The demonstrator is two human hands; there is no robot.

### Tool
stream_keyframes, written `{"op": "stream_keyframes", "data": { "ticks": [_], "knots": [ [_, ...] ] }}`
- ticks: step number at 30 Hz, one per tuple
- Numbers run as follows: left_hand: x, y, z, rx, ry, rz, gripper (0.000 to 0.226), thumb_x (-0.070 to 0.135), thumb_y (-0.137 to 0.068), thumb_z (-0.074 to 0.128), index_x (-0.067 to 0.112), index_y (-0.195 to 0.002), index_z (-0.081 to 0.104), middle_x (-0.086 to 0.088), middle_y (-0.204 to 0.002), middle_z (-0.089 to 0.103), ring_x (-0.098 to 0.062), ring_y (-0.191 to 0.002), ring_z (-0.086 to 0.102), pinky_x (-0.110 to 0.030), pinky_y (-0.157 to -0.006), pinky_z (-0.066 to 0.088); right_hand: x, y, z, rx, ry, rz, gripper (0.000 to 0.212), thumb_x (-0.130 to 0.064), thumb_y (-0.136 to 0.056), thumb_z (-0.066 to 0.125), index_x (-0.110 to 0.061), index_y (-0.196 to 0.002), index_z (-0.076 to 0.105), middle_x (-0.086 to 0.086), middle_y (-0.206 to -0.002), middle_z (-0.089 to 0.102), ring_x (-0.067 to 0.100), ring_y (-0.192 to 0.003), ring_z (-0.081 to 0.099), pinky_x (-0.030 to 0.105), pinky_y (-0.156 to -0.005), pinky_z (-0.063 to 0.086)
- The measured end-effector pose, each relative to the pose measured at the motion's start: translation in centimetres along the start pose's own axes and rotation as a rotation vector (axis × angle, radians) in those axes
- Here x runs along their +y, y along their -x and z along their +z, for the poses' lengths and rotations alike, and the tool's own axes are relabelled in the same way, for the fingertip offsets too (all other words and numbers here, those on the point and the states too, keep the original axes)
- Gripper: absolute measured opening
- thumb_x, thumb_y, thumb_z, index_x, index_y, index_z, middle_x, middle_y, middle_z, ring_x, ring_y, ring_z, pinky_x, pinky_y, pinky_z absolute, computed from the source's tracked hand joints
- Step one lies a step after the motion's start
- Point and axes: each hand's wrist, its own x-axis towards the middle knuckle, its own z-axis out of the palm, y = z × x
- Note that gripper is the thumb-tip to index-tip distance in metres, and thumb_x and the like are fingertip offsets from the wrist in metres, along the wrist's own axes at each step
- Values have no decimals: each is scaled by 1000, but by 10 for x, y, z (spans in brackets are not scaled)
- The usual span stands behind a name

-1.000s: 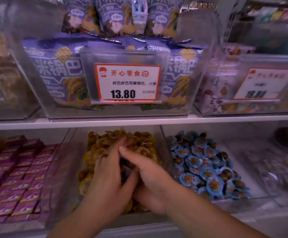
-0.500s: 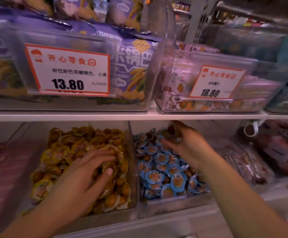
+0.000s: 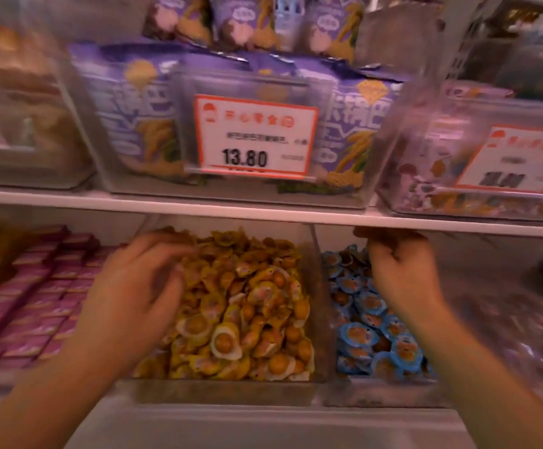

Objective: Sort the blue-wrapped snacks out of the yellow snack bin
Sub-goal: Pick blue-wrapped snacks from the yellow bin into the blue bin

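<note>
The clear yellow snack bin (image 3: 225, 388) on the lower shelf holds a heap of yellow-wrapped snacks (image 3: 257, 303); I see no blue wrapper among them. My left hand (image 3: 134, 296) lies on the bin's left side, blurred, fingers spread and reaching toward the back. To the right, a second clear bin (image 3: 383, 393) is full of blue-wrapped snacks (image 3: 370, 335). My right hand (image 3: 399, 273) hovers over the back of that bin, just under the shelf edge. Its fingers curl downward and hide whatever may be inside them.
Pink boxes (image 3: 30, 303) fill the space left of the yellow bin. A white shelf board (image 3: 263, 213) runs just above both hands. It carries a bin of purple bags with a 13.80 price tag (image 3: 254, 137) and another tagged bin (image 3: 490, 163). Clear packets (image 3: 522, 319) lie at the far right.
One second ago both hands were together in the yellow bin. The right hand then went over to the blue bin and stays there. The left hand has slid toward the yellow bin's back left.
</note>
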Motion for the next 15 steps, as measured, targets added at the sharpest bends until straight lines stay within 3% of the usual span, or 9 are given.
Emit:
{"op": "stream_keyframes", "data": {
  "ticks": [3, 5, 8, 10, 13, 15],
  "knots": [
    [-22, 12, -22, 48, -5, -113, 36, 24, -80, 49, 16, -107, 71, 2, -112, 62, -16, -107, 58, -27, -97, 41, -45, 29, 37, -221, 21, -338, 25, -16, -86, 51, -25, -95, 73, -29, -83, 64, -12, -81, 60, 5, -76, 43],
    [-34, 24, -28, -16, -7, -158, 33, 19, -80, 53, 16, -108, 71, 1, -118, 61, -16, -114, 57, -23, -101, 38, -66, 47, 68, -453, 63, -503, 25, -13, -90, 52, -20, -102, 73, -26, -90, 63, -11, -87, 58, 3, -79, 38],
    [-49, 44, -32, -160, -14, -138, 37, 26, -88, 55, 23, -123, 64, 6, -142, 48, -8, -133, 45, -14, -109, 29, -77, 64, 117, -753, 168, -610, 29, -16, -94, 51, -17, -115, 70, -3, -110, 69, 10, -107, 58, 17, -95, 40],
    [-56, 54, -34, -213, -9, -97, 40, 33, -91, 53, 29, -132, 56, 11, -152, 36, -3, -138, 37, -13, -111, 27, -79, 71, 150, -909, 204, -644, 28, -15, -95, 52, -16, -118, 68, 3, -115, 67, 17, -113, 54, 27, -101, 39],
    [-63, 57, -37, -235, -9, -72, 45, 43, -91, 49, 39, -135, 50, 16, -154, 30, -4, -139, 37, -23, -111, 35, -68, 78, 187, -1126, 399, -664, 30, -27, -96, 50, -27, -123, 63, -3, -130, 58, 21, -129, 41, 45, -110, 33],
    [-64, 55, -40, -242, 4, -75, 46, 49, -89, 47, 42, -134, 49, 17, -153, 31, -6, -138, 38, -32, -110, 40, -56, 78, 197, -1153, 630, -678, 39, -45, -95, 45, -37, -132, 55, -13, -145, 43, 18, -143, 18, 53, -118, 14]
  ]
}}
